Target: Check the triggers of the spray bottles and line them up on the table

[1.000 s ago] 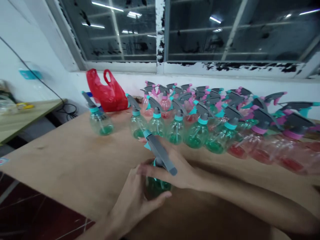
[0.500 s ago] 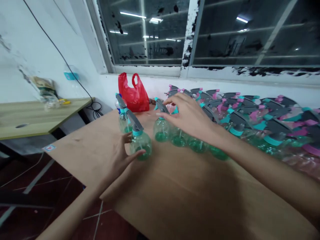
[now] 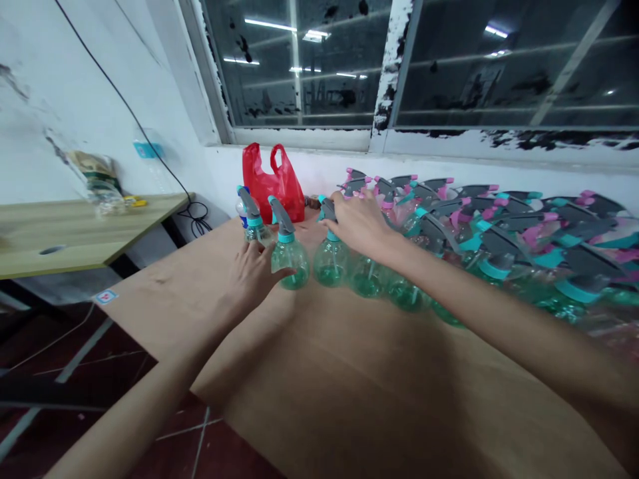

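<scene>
My left hand [image 3: 254,273] is curved around the left side of a clear spray bottle [image 3: 291,263] with green liquid, a turquoise collar and a grey trigger head; the thumb crosses its front. Another spray bottle [image 3: 255,228] stands behind that hand, its lower part hidden. My right hand [image 3: 362,223] has its thumb and fingers around the grey head of a third spray bottle [image 3: 330,263], which stands upright on the table. Beside it, more green-tinted bottles [image 3: 367,278] line up under my right forearm, partly covered by it.
Many spray bottles with pink or turquoise parts [image 3: 494,266] crowd the right side of the wooden table [image 3: 339,372]. A red plastic bag [image 3: 274,183] sits at the back, below the window. Another table [image 3: 74,229] stands left, across a gap.
The bottle at my left hand has moved back, away from me, and stands more in line with the others. My right hand stays at its bottle's head; the view has shifted slightly.
</scene>
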The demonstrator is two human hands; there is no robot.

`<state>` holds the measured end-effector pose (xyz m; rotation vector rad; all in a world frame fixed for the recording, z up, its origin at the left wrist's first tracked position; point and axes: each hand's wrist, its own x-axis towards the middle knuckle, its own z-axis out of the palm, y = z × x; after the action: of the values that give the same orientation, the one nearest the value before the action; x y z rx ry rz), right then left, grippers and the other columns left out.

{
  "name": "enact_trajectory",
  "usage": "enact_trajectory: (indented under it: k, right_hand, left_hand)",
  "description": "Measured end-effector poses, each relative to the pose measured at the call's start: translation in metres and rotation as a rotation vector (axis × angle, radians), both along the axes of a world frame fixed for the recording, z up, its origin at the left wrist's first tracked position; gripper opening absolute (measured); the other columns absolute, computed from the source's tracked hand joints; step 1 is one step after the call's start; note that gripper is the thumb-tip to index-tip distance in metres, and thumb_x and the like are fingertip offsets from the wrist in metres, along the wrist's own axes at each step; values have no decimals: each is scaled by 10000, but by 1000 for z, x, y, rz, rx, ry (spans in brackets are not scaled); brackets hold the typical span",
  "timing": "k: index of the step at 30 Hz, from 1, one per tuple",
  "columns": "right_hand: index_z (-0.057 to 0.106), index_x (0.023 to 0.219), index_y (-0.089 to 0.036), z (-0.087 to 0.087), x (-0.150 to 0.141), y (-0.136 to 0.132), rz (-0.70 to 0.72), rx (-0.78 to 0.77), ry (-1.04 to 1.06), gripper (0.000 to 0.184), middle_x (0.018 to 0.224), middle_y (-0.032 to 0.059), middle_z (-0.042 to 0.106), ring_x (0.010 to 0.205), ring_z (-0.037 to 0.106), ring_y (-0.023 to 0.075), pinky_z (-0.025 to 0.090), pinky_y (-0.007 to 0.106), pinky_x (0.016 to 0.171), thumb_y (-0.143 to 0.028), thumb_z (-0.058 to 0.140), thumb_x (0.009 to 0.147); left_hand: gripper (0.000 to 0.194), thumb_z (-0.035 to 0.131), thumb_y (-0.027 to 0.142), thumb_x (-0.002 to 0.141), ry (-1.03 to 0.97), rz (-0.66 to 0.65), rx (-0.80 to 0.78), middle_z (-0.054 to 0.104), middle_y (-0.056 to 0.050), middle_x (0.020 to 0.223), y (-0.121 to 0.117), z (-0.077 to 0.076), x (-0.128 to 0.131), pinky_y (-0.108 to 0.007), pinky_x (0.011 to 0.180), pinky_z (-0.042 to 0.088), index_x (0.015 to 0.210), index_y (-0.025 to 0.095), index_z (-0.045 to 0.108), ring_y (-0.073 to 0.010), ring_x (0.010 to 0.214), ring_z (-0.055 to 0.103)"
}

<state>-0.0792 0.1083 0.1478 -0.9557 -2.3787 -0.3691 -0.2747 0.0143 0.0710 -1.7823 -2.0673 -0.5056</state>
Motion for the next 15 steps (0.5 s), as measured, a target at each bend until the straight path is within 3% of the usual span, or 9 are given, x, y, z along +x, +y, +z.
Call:
enact_trajectory:
  k: [4,10,15]
  right_hand:
    - [562,1129,-7,-3,0,4,27,-13,-6,311,927,229,684,899,648,329,423,441,821,-196,535,885]
    - [570,1120,-1,-3,2,6,57,37,-38,320,868,215,700,831,662,338,331,556,915,-227,500,904]
    - [563,1167,-39,-2,3,4,87,75,-80,354,832,165,711,783,671,303,254,605,953,-257,390,948]
  left_hand:
    - [640,659,513,805,16,-31,-14,536,-127,1061,9,-2,-1,-430,905,385,1311,164,483,-353,1058,485]
    - [678,665,490,806,-2,-37,-25,535,-139,1068,18,-2,-2,-441,917,382,1344,144,440,-361,1079,477]
    - [553,664,492,801,-56,-29,-58,573,-103,947,20,2,-3,-431,859,424,1236,173,540,-340,997,534]
